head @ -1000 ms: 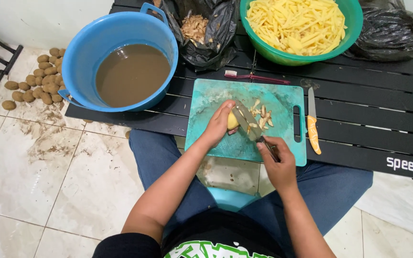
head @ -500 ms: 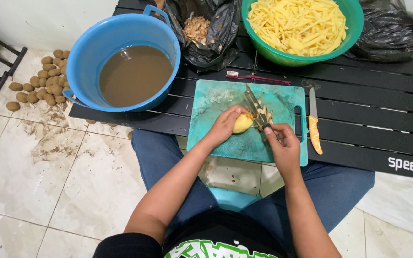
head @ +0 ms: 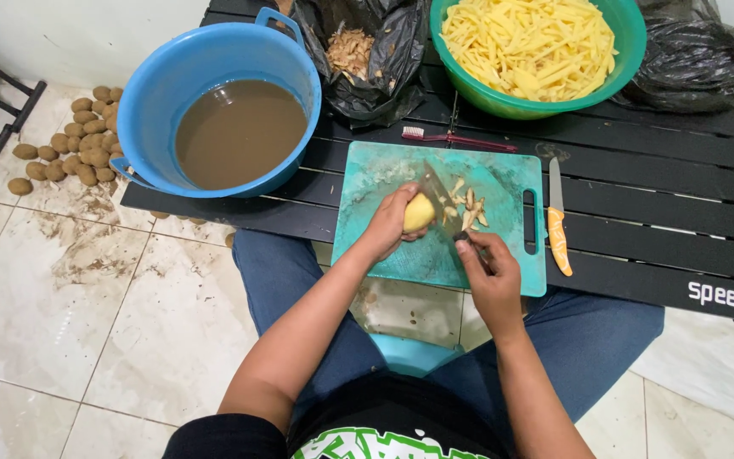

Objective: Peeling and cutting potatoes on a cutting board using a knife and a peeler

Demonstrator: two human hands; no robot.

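Note:
My left hand (head: 391, 224) holds a peeled yellow potato (head: 418, 212) down on the teal cutting board (head: 384, 178). A knife (head: 437, 197) is gripped in my right hand (head: 488, 272), its blade lying against the right side of the potato. Several cut potato strips (head: 470, 208) lie on the board just right of the blade.
A blue tub of brown water (head: 235, 127) stands at the left of the black slatted table (head: 656, 212). Behind are a black bag of peels (head: 354, 51), a green bowl of potato sticks (head: 528, 47), a toothbrush (head: 456, 138) and an orange-handled knife (head: 557, 217). Unpeeled potatoes (head: 70, 144) lie on the floor.
The knife blade has shifted on the board and now sits against the potato's right side. My left hand has kept hold of the potato.

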